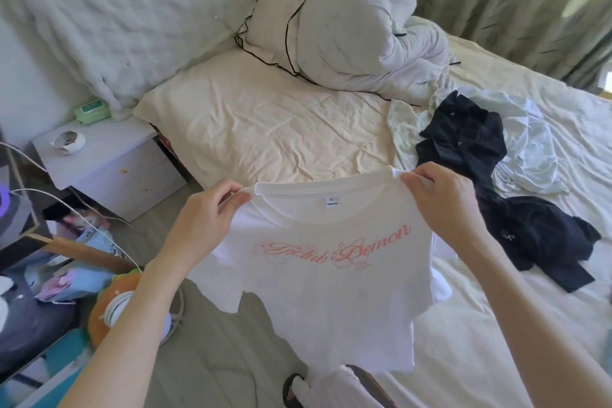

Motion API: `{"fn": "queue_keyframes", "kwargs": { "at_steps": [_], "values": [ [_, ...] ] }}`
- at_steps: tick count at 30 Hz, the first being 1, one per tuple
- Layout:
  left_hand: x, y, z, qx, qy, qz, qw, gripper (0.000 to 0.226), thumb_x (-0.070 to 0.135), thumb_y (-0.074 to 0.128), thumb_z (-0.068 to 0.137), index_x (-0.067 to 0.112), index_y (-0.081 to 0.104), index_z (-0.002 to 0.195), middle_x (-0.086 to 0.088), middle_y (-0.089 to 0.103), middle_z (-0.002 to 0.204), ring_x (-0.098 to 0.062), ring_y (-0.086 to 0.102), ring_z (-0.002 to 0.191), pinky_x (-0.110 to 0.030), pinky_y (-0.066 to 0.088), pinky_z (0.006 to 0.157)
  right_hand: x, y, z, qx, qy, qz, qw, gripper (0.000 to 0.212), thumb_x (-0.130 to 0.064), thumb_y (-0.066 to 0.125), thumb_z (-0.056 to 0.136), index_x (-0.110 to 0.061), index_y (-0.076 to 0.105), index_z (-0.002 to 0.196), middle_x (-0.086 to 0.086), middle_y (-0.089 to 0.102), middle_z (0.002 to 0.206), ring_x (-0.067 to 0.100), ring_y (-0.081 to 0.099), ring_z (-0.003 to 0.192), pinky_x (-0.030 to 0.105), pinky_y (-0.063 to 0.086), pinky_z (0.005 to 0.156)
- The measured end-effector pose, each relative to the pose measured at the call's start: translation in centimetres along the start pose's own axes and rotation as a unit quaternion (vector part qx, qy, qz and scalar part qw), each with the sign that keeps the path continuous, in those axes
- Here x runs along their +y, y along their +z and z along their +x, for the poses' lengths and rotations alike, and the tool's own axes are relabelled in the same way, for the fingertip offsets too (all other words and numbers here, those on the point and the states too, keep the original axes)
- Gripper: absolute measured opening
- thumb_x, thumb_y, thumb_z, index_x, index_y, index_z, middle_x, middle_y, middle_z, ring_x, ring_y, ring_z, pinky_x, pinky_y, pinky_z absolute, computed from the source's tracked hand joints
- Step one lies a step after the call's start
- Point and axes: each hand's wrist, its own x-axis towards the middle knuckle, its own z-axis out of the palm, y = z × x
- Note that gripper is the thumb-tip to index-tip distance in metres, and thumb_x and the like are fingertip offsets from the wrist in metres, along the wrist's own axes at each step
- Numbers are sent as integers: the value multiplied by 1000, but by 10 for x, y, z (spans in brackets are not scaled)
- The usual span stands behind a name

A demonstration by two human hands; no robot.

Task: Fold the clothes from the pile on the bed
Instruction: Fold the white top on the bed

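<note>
While each hand's grip, left hand (205, 219) and right hand (440, 199), pinches a shoulder, the white pink-lettered cotton T-shirt (331, 291) hangs beside the dark navy clothes pile (470, 142).

Cream rumpled pillow (265, 116) at 11 o'clock, grey bunched duvet (357, 16) at 12, white bedside cabinet (109, 162) at 9 with green wipes pack (92, 111), cracked white shell bowl (68, 142)

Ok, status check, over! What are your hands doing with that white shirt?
Left hand and right hand pinching white T-shirt at shoulders, held up. Unfolded. Dark clothes waiting on bed. Nothing blocking.
</note>
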Motion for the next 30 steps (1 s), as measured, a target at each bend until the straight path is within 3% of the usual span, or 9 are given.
{"fn": "queue_keyframes", "kwargs": {
  "at_steps": [5, 8, 13, 18, 22, 25, 28, 30],
  "values": [
    [-33, 31, 93, -6, -30, 19, 999, 25, 51, 51, 87, 27, 58, 84, 1, 62, 68, -16, 57, 65, -31, 45, 60, 27, 54, 94, -23, -30, -28, 999, 20, -23, 59, 92, -14, 58, 74, -13, 49, 67, 14, 47, 66, 26, 30, 61],
    [-66, 56, 166, -28, -49, 75, 996, 23, 39, 48, 95, 18, 57, 93, 8, 56, 63, -10, 52, 58, -24, 36, 51, 43, 104, 169, -73, -37, -53, 995, 22, -24, 54, 94, -11, 58, 78, -4, 51, 75, 15, 45, 69, 24, 23, 60],
    [-133, 106, 294, -62, -60, 148, 985, 25, 33, 42, 99, 10, 52, 99, 2, 51, 68, -27, 51, 71, -33, 33, 59, 80, 204, 286, -130, -13, -63, 989, 27, -23, 50, 96, -1, 62, 87, 9, 60, 83, 24, 51, 75, 32, 32, 63],
    [-207, 166, 384, -39, -75, 205, 975, 28, 37, 41, 99, 12, 54, 102, 8, 50, 74, -23, 46, 73, -31, 28, 60, 129, 299, 366, -159, 5, -83, 984, 27, -21, 50, 96, 1, 62, 88, 17, 63, 87, 35, 56, 82, 35, 40, 66],
    [-256, 208, 416, -35, -66, 231, 970, 28, 35, 42, 99, 10, 55, 103, -2, 63, 92, -31, 56, 83, -33, 33, 64, 166, 357, 396, -161, 35, -85, 983, 26, -23, 51, 95, 0, 64, 96, 19, 65, 98, 35, 56, 91, 32, 34, 68],
    [-284, 230, 430, -48, -75, 171, 981, 22, 30, 48, 97, 11, 58, 104, -5, 63, 98, -27, 57, 86, -32, 40, 70, 186, 387, 404, -148, 62, -113, 981, 27, -23, 50, 95, -2, 65, 101, 18, 63, 104, 35, 54, 98, 33, 34, 73],
    [-307, 237, 434, -54, -146, 47, 987, 23, 26, 54, 95, 13, 58, 114, -1, 57, 99, -17, 54, 83, -23, 41, 78, 196, 409, 395, -108, 54, -155, 980, 28, -19, 48, 95, -7, 61, 116, 17, 56, 119, 34, 46, 115, 37, 29, 96],
    [-322, 235, 426, -23, -205, -15, 978, 28, 24, 52, 96, 11, 54, 121, -3, 57, 104, -16, 55, 87, -24, 42, 84, 193, 421, 375, -87, 11, -148, 985, 34, -17, 50, 93, -7, 55, 125, 16, 51, 130, 33, 41, 125, 40, 23, 106]
  ]
}}
